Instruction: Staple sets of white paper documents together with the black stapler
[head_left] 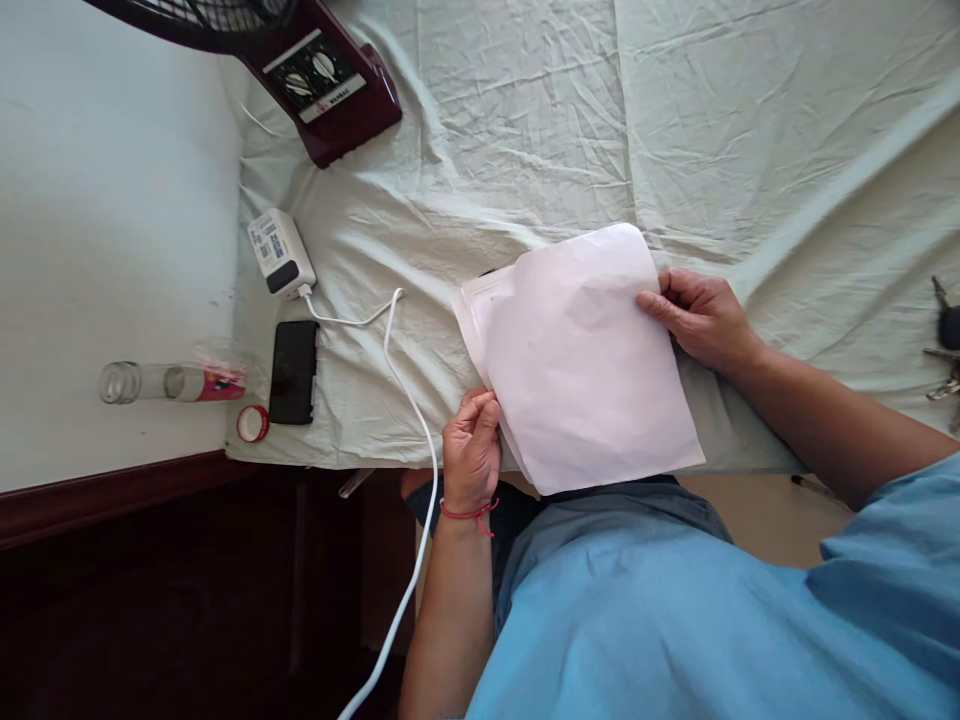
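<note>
White sheets of paper (585, 360) lie loosely stacked at the table's near edge, the top one slightly raised and bulging. My left hand (472, 445) pinches the lower left edge of the stack between thumb and fingers; a red string bracelet circles that wrist. At the upper right edge of the paper, my right hand (697, 315) grips with its thumb on top and its fingers partly hidden behind. A small dark thing peeks out from behind the sheets' top left edge, too little of it showing to name.
A dark red fan (345, 95) stands at the far left. Below it are a white power bank (281, 250) with a white cable (409, 390), a black phone (292, 372), a glass bottle (180, 382) and a red cap (253, 423). Keys (949, 330) lie at the right on the pale cloth (510, 120).
</note>
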